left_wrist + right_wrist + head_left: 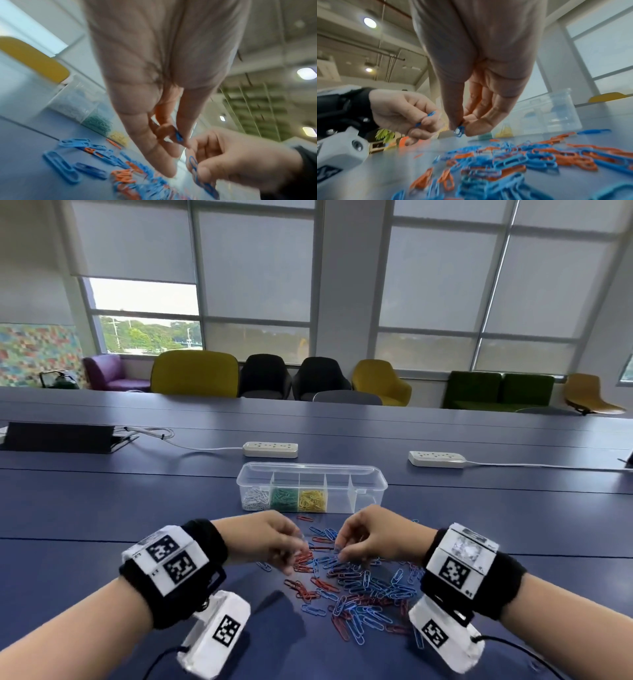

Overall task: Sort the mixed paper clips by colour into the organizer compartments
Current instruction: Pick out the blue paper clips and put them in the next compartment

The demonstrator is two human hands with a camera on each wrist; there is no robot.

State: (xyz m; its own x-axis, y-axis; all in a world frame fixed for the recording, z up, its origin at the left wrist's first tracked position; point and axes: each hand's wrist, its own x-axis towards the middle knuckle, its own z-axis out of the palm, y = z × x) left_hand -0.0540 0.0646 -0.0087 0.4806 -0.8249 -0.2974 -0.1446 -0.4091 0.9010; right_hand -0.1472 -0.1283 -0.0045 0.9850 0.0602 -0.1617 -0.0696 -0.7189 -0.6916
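Over the red and blue clip pile [356,587] on the tabletop [102,508], each hand pinches blue clips: left hand [270,539], right hand [373,535]. The organizer [311,487] sits just beyond, with white, green and yellow clips in its left compartments.

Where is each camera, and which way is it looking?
Head: worn on the head, looking forward and down over the table at the organizer, clip pile, both hands and banded wrists.
Left wrist: along the left hand; its fingers pinch a blue clip.
Right wrist: along the right hand, which pinches blue clips.
Both wrist views show the other hand too.
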